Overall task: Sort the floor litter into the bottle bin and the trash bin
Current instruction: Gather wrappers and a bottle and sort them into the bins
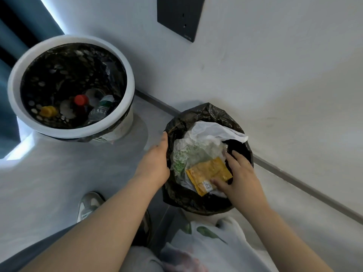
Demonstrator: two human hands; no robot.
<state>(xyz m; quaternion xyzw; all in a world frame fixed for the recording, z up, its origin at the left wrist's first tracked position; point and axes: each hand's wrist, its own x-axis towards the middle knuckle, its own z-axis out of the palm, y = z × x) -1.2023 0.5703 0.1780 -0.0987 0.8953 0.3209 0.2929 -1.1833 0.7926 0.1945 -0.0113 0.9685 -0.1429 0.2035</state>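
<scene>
The trash step is in hand: the right hand (241, 179), fingers spread flat, presses a crinkled yellow packet (208, 173) onto crumpled plastic bags (188, 152) in the black-lined trash bin (196, 205) by the wall. The left hand (155, 163) steadies its rim, fingers hidden, so I cannot tell its grip. Next, I reckon, both hands lift away for more litter; the white bottle bin (19, 75) stands apart, bottles (100, 108) inside.

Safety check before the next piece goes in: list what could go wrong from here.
The trash bin looks full; the yellow packet under the right hand lies on top and may slide out.
The white plastic bag pokes over the rim by the wall and could spill out.
Pressing harder might tip the bin, though the left hand grips its rim.
</scene>
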